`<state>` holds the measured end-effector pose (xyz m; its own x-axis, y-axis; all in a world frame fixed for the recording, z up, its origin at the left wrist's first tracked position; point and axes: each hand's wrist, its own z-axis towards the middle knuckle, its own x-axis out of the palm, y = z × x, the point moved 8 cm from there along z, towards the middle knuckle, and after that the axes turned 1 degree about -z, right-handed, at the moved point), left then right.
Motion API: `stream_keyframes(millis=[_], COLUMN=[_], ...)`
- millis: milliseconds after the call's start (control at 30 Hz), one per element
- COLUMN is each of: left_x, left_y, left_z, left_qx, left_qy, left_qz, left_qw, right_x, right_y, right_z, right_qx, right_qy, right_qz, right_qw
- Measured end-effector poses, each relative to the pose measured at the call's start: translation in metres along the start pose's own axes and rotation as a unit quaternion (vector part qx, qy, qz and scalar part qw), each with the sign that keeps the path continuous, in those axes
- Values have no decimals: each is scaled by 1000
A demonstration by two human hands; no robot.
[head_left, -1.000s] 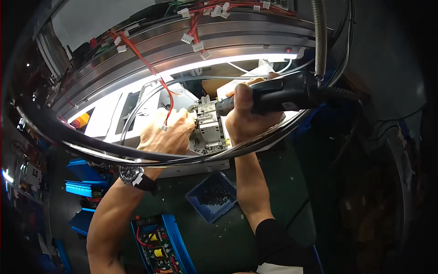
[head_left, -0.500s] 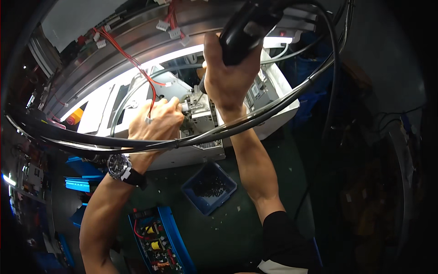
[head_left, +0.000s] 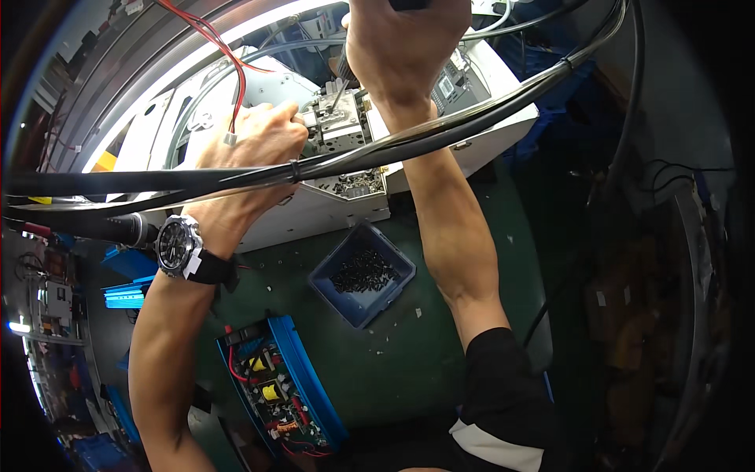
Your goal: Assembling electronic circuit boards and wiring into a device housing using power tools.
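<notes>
My right hand [head_left: 405,55] is wrapped around a black electric screwdriver [head_left: 410,4], mostly cut off by the upper edge. Its thin shaft [head_left: 339,96] slants down onto a metal block [head_left: 334,114] with holes, set in a white machine housing [head_left: 464,153]. Left of that block, my left hand [head_left: 255,138] is closed, its thumb and fingertips pressed together by the block's side. What those fingers hold, if anything, is hidden. Red wires with a white connector [head_left: 230,139] hang in front of the left hand. A watch [head_left: 182,248] is on my left wrist.
A thick black cable bundle [head_left: 346,165] crosses in front of both forearms. On the green surface sit a blue bin [head_left: 321,285] of small dark screw-like pieces and a blue-cased circuit board [head_left: 275,385]. Blue finned metal parts [head_left: 126,295] lie to the left.
The view has tilted, so the machine and both hands appear higher. The screwdriver's shaft now shows against the metal block. My left hand stays beside the block.
</notes>
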<state>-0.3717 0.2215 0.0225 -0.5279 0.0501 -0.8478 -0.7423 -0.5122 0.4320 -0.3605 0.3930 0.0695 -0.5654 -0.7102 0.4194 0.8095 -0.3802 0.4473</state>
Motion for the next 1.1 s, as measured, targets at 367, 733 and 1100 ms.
stream_keyframes(millis=[367, 733, 1100], left_x=[10, -4, 1], left_y=[6, 7, 7], left_z=[-4, 2, -4], left_qx=[-155, 69, 35], left_qy=[121, -234, -155], left_qz=[-101, -134, -335], left_qw=[975, 961, 929], right_x=[-7, -23, -35], right_y=[36, 80, 74], right_z=[31, 36, 34], right_qx=[-33, 40, 75], right_qy=[-58, -75, -101], right_qz=[34, 108, 100], right_qw=[997, 990, 987])
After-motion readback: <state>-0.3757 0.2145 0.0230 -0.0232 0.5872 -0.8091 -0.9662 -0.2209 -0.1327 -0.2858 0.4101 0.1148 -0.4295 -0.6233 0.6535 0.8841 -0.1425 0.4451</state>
